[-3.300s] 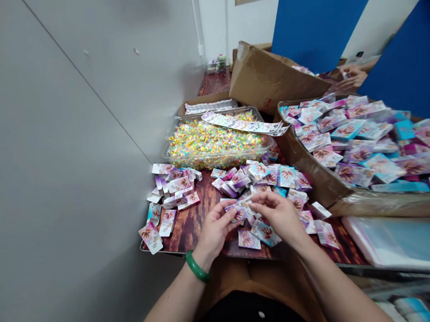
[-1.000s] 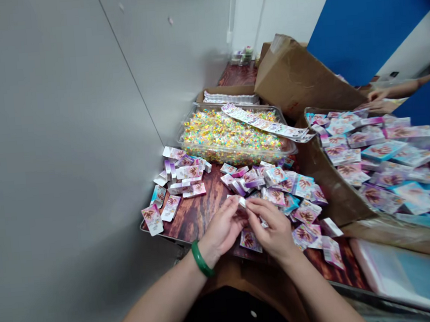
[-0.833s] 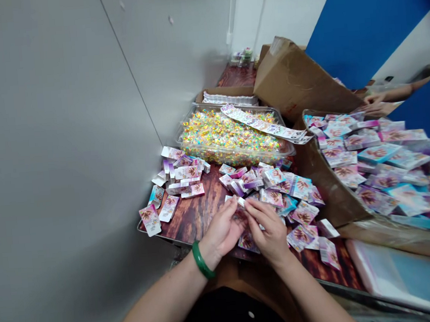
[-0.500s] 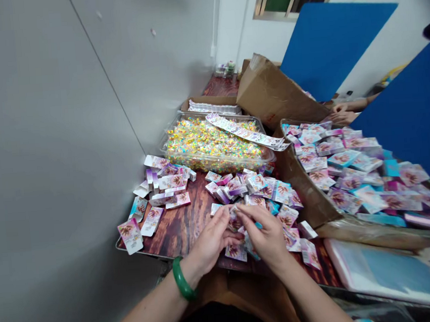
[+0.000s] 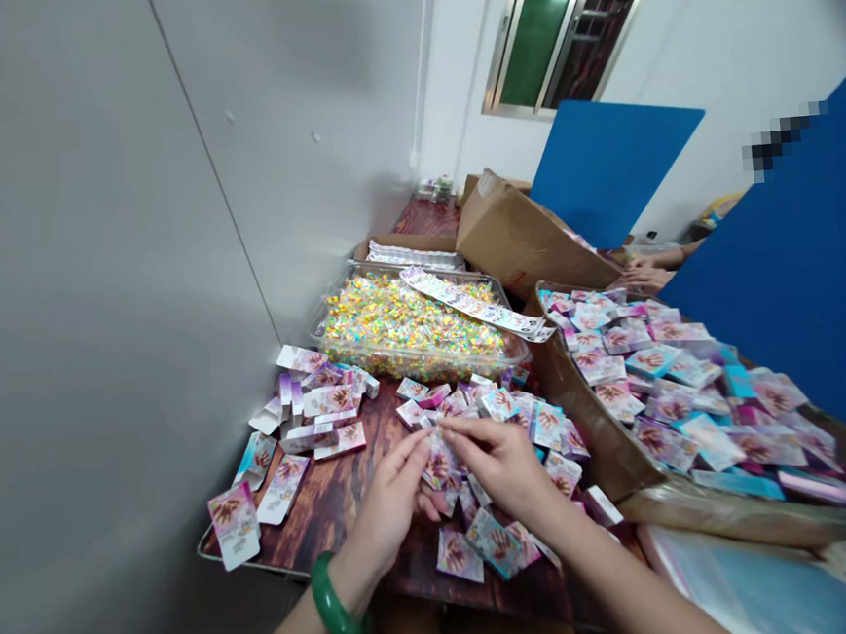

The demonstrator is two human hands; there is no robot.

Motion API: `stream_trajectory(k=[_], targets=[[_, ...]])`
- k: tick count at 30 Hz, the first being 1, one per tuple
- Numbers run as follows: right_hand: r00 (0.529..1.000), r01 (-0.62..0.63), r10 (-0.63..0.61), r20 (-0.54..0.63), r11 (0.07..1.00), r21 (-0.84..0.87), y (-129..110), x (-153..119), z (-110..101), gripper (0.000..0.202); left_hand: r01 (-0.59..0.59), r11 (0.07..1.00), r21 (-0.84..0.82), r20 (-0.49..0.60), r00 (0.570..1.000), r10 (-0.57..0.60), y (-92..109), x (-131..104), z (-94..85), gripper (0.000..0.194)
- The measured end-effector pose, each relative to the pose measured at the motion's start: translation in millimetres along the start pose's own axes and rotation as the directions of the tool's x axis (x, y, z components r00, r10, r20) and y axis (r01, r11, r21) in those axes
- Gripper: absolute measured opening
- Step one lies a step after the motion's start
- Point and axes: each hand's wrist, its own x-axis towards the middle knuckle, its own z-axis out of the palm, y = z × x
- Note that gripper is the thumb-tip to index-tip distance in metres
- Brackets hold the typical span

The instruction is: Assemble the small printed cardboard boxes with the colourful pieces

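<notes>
A small printed box (image 5: 438, 462) with a hand picture on it is held upright between my two hands. My left hand (image 5: 394, 490) is closed on its left side, with thumb and forefinger pinched near the top edge. My right hand (image 5: 506, 467) pinches at the same top edge, so the fingertips of both hands nearly meet. Whatever small piece lies between the fingertips is too small to make out. Below the hands, a printed box (image 5: 459, 554) and a teal box (image 5: 496, 542) lie on the table. More boxes (image 5: 499, 405) are heaped just behind.
Open-flapped boxes (image 5: 333, 402) are piled at the left. A clear tub (image 5: 426, 358) of colourful small packets carries a printed strip (image 5: 466, 302). Right stands a carton (image 5: 586, 441) full of boxes, with plastic bags (image 5: 751, 574) before it. A co-worker's hands (image 5: 646, 275) show behind.
My view has tilted up, so the table sits lower in the picture. My hands stay together at the box, with fingertips now pinched at its top edge.
</notes>
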Motion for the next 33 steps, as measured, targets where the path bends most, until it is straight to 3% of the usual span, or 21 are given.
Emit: stream_trajectory(k=[3,5,9,12,15,18,23,30,33], targets=[[0.995,-0.094,0.094,-0.018,0.925,-0.368,8,53,-23,0.026,-0.132,0.979,0.157,-0.109,0.983,0.150,11,36,-8.4,0.036],[0.975,-0.211,0.204,-0.084,0.752,-0.625,22,96,-43,0.032,-0.107,0.975,0.193,-0.120,0.984,0.132,18,63,-9.0,0.030],[0.948,-0.282,0.302,-0.103,0.644,-0.712,68,171,-72,0.040,-0.063,0.976,0.206,-0.102,0.991,0.086,24,97,-4.0,0.033],[0.899,-0.317,0.435,-0.046,0.576,-0.754,104,199,-80,0.048,-0.163,0.961,0.222,-0.133,0.972,0.196,19,101,-7.2,0.036],[0.829,-0.332,0.559,0.017,0.516,-0.790,129,211,-84,0.037,-0.271,0.934,0.234,-0.122,0.945,0.304,15,97,-18.1,0.027],[0.791,-0.307,0.608,0.061,0.481,-0.821,140,219,-89,0.029,-0.273,0.925,0.263,-0.102,0.946,0.308,15,93,-26.6,0.026],[0.781,-0.252,0.618,0.093,0.447,-0.858,144,225,-90,0.028,-0.261,0.903,0.341,-0.096,0.946,0.310,21,92,-20.0,0.028],[0.777,-0.244,0.624,0.083,0.420,-0.874,145,220,-83,0.029,-0.297,0.938,0.179,-0.067,0.947,0.313,21,80,-4.5,0.022],[0.787,-0.249,0.612,0.075,0.428,-0.869,137,218,-86,0.029,-0.309,0.933,0.186,-0.073,0.942,0.327,23,72,-3.3,0.022]])
